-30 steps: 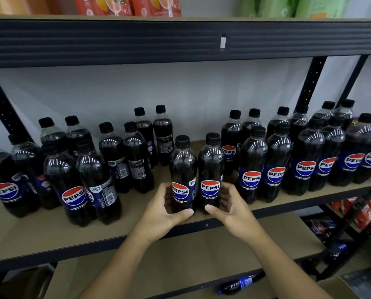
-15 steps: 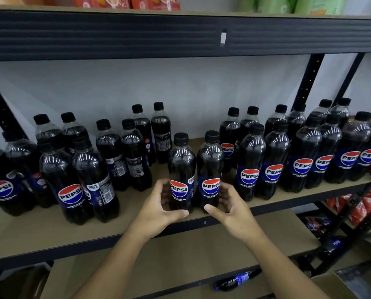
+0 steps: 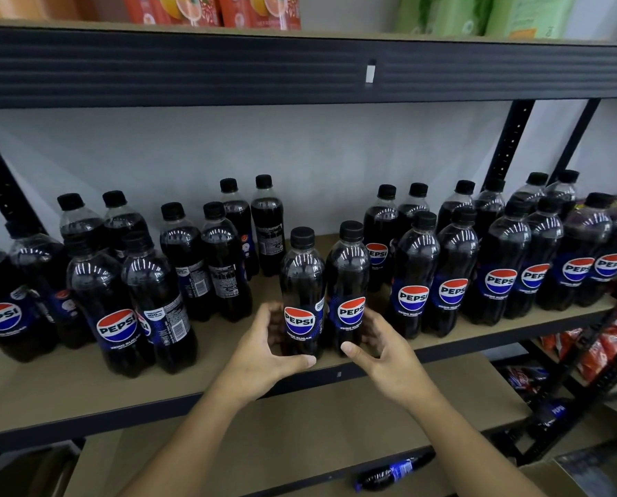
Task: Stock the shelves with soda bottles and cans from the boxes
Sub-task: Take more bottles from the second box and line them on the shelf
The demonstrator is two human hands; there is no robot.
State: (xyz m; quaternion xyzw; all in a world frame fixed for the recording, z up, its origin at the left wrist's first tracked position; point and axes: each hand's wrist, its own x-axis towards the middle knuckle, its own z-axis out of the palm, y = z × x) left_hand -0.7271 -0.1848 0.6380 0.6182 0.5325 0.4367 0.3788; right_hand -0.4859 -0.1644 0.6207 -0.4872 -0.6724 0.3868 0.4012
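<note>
Two black-capped Pepsi Zero Sugar bottles stand side by side at the front edge of the middle shelf [image 3: 49, 396]. My left hand [image 3: 260, 353] curls round the base of the left bottle [image 3: 301, 278], thumb across its front and fingers behind its left side. My right hand [image 3: 386, 356] cups the base of the right bottle [image 3: 350, 270], thumb at its front and fingers along its right side. Both bottles are upright with labels facing me.
Several more Pepsi bottles fill the shelf in a left cluster [image 3: 117, 299] and a right row [image 3: 497, 267]. The upper shelf beam [image 3: 228, 66] hangs overhead. One bottle [image 3: 393, 473] lies on the lower shelf [image 3: 300, 432]. A cardboard box [image 3: 586, 475] is at bottom right.
Almost nothing: both hands stay round the same two bottles at the shelf's front edge, and only the view has shifted slightly.
</note>
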